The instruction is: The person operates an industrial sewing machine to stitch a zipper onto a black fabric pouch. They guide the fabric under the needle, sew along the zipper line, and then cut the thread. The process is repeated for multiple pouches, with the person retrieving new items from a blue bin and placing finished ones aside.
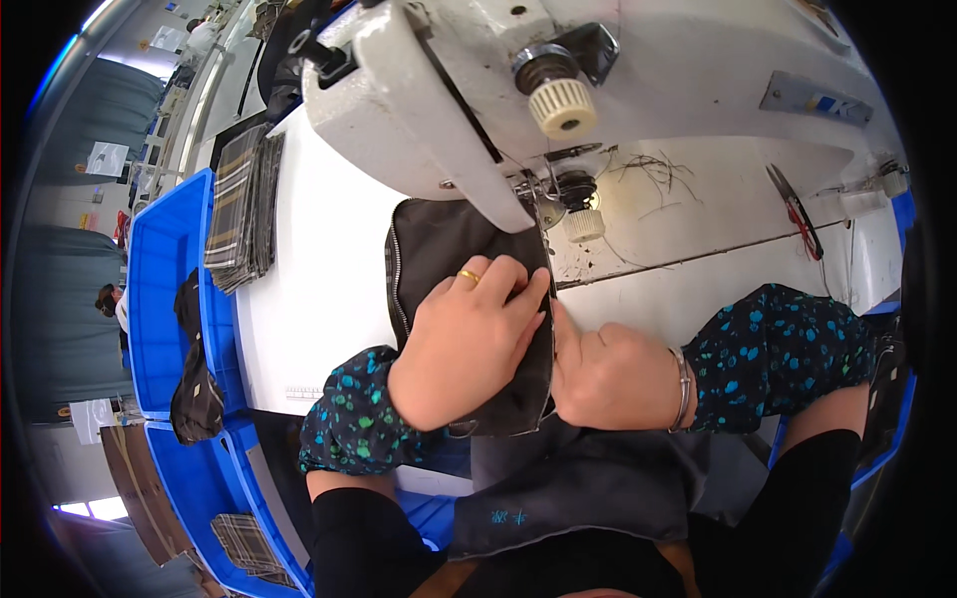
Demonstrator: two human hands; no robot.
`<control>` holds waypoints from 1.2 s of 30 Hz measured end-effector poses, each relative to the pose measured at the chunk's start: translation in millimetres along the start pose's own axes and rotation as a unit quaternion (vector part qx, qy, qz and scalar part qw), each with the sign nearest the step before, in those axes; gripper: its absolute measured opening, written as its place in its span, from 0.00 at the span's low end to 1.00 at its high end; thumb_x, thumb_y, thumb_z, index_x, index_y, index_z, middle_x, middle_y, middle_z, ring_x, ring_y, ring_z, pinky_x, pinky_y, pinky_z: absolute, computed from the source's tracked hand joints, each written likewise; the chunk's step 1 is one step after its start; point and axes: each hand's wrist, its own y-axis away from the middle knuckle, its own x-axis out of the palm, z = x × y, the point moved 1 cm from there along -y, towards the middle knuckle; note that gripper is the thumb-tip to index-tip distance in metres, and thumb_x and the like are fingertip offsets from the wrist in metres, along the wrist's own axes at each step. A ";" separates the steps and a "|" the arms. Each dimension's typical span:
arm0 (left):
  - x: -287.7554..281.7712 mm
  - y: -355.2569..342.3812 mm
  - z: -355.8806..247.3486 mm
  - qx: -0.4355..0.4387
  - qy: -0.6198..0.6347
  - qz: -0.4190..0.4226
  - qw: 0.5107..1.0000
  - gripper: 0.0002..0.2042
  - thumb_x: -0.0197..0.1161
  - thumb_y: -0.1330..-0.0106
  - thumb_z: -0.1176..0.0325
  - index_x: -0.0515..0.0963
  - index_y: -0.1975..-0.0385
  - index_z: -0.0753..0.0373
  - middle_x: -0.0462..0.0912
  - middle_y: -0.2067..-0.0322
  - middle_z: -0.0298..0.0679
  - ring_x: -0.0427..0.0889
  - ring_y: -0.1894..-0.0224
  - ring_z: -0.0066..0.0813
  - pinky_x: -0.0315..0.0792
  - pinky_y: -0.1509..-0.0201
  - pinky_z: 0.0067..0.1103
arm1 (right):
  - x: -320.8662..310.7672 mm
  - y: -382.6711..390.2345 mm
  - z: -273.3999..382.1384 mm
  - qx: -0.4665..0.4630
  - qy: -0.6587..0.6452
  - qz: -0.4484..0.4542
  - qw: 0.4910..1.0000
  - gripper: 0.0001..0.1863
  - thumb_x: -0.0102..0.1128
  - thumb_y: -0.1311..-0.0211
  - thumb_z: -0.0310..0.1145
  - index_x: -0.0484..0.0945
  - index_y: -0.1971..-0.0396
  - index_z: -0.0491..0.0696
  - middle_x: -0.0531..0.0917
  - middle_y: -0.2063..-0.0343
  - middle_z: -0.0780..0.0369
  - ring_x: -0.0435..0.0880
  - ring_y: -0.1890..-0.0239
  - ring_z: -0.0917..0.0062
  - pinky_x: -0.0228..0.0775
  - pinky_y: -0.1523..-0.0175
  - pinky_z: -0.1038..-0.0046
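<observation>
A dark zippered fabric pouch (454, 239) lies under the needle area of a white sewing machine (399, 110). Its metal zipper runs down the left side. My left hand (469, 334), a gold ring on one finger, rests on top with bent fingers gripping the cloth near its right edge. Beside that same edge is my right hand (608, 374), index finger straight along the seam and the other fingers curled in; its thumb is hard to see. The presser foot (533, 189) is at the pouch's upper right corner, partly hidden by the machine head.
Left of the machine stands a stack of plaid fabric pieces (239, 209). Blue bins (164, 289) line the left side, dark cloth (196, 399) hanging over one rim. Thread snips (795, 214) and loose thread ends (658, 177) lie on the right of the machine bed.
</observation>
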 end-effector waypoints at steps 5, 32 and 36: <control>2.5 8.9 -9.8 0.009 -0.036 0.003 0.999 0.19 0.70 0.43 0.74 0.85 0.49 0.61 0.80 0.56 0.34 0.82 0.56 0.36 0.80 0.59 0.28 | -3.5 2.5 5.4 -0.020 -0.018 -0.010 1.000 0.14 0.61 0.58 0.37 0.81 0.83 0.39 0.85 0.64 0.30 0.78 0.84 0.75 0.65 0.79 0.74; 12.3 -18.4 22.5 -0.003 0.027 -0.080 0.996 0.11 0.70 0.38 0.75 0.88 0.56 0.62 0.81 0.61 0.39 0.81 0.61 0.44 0.77 0.60 0.34 | 27.5 -10.6 -22.5 0.030 -0.024 -0.054 0.998 0.12 0.64 0.56 0.34 0.84 0.79 0.39 0.86 0.62 0.32 0.83 0.84 0.72 0.70 0.80 0.73; 12.3 -27.1 39.0 -0.004 0.049 -0.082 0.995 0.09 0.70 0.37 0.73 0.88 0.57 0.62 0.82 0.60 0.43 0.81 0.59 0.50 0.76 0.57 0.38 | 33.0 -16.9 -33.1 0.052 -0.012 -0.036 0.998 0.11 0.64 0.55 0.34 0.85 0.78 0.39 0.86 0.61 0.33 0.84 0.84 0.73 0.71 0.80 0.72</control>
